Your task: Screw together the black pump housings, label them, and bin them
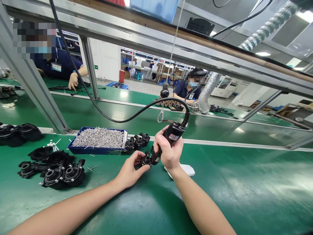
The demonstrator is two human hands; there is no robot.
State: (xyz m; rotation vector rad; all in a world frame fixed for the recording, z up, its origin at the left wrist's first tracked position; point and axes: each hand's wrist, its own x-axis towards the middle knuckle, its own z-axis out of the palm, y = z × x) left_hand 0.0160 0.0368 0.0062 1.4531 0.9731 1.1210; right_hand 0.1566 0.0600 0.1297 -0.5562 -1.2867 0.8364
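Observation:
My left hand (133, 168) grips a small black pump housing (146, 159) on the green bench, thumb in front and fingers behind. Wrapped round a black electric screwdriver (173, 133) is my right hand (168, 150). The tool tilts down and left, its lower end close beside the housing; whether the bit touches a screw is hidden. A black cable rises from its top, and a hook on a cord hangs just behind it. Behind my hands stand several similar black housings (139, 142), next to a blue tray (95, 150) full of metal screws.
More black housings (73, 174) lie at the left, with loose screws (92, 168) nearby. A white object (187, 169) lies behind my right wrist. Metal framing (46, 75) crosses the bench. Two co-workers sit beyond it, one with a hand (73, 81) on cables.

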